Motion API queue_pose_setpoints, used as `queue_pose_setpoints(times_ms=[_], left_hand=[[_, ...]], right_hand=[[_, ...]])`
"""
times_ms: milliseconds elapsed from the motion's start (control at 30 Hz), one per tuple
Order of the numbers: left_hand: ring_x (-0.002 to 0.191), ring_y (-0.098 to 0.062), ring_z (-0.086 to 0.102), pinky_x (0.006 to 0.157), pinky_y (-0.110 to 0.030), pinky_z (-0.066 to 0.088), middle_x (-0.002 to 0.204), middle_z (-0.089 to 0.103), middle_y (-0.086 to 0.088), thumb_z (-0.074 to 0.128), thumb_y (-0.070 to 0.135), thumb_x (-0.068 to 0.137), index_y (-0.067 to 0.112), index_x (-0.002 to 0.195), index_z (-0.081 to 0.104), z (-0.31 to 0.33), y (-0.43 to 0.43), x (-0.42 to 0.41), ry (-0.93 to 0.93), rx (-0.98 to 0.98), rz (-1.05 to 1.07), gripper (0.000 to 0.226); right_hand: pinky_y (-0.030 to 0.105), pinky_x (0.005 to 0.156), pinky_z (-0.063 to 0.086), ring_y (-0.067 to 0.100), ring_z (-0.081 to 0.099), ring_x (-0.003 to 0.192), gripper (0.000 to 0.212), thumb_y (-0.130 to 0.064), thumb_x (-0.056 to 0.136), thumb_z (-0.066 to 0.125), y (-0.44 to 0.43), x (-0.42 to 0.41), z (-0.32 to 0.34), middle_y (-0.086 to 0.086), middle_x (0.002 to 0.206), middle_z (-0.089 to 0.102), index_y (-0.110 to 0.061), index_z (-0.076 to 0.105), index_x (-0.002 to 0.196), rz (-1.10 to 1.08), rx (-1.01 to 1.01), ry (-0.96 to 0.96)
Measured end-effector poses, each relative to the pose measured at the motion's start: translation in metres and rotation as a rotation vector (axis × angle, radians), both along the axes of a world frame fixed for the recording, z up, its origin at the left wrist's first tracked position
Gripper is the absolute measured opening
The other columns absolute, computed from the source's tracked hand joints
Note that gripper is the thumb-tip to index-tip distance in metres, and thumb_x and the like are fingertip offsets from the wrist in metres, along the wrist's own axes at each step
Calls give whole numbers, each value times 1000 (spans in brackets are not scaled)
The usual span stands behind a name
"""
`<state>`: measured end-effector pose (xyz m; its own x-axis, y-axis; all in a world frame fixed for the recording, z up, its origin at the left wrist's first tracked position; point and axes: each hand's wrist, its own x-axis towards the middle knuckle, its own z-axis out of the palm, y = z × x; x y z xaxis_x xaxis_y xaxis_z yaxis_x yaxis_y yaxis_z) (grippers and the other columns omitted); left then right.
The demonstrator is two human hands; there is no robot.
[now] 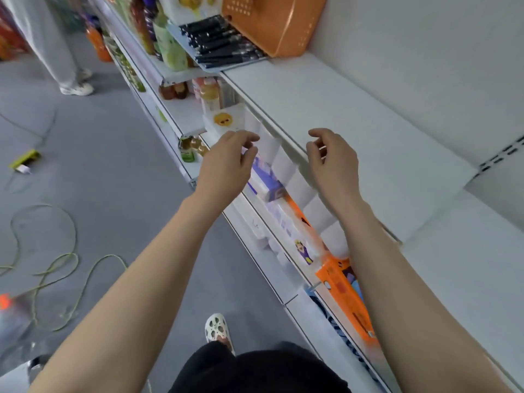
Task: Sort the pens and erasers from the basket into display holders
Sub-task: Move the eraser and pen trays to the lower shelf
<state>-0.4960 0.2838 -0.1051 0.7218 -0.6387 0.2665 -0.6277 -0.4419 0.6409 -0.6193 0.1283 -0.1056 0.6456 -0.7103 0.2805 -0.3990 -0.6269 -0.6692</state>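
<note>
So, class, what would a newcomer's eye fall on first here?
Two bare arms reach up the middle, with the left hand and right hand loosely curled over the front edge of the white shelf. At the top, an orange basket sits beside a row of black pens. A green cable loops across the grey floor at left.

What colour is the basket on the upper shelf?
The basket is orange, seen best in the head view.

Orange perforated basket (272, 24) sat on the white shelf (340, 109); black pens (221, 42) lay side by side in a flat holder (181, 41) just beside it.
</note>
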Motion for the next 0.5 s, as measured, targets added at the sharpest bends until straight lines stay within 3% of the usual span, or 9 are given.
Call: queue_pose_setpoints(times_ms=[200, 333, 500], left_hand=[[76, -6, 51, 75, -22, 39, 115, 61, 5, 50, 23, 98, 22, 124, 61, 6, -5, 122, -17, 17, -92, 27], [82, -8, 55, 81, -30, 47, 117, 59, 4, 52, 25, 98, 23, 128, 57, 7, -29, 203, -54, 11, -131, 30], [109, -20, 55, 93, -39, 48, 125, 55, -4, 52, 21, 97, 18, 133, 52, 5, -69, 298, -115, -41, -181, 37]], right_hand=[[30, 85, 43, 20, 61, 90, 29, -22, 98, 49, 2, 105, -2, 3, 105, 65, -18, 61, 124, -83, 10, 26], [30, 87, 45, 14, 58, 89, 30, -22, 98, 47, -14, 165, -1, 0, 107, 65, -19, 60, 125, -130, 15, 17], [24, 81, 39, 9, 53, 84, 30, -22, 99, 48, -45, 239, -4, -2, 101, 64, -19, 61, 126, -183, -5, -6]])
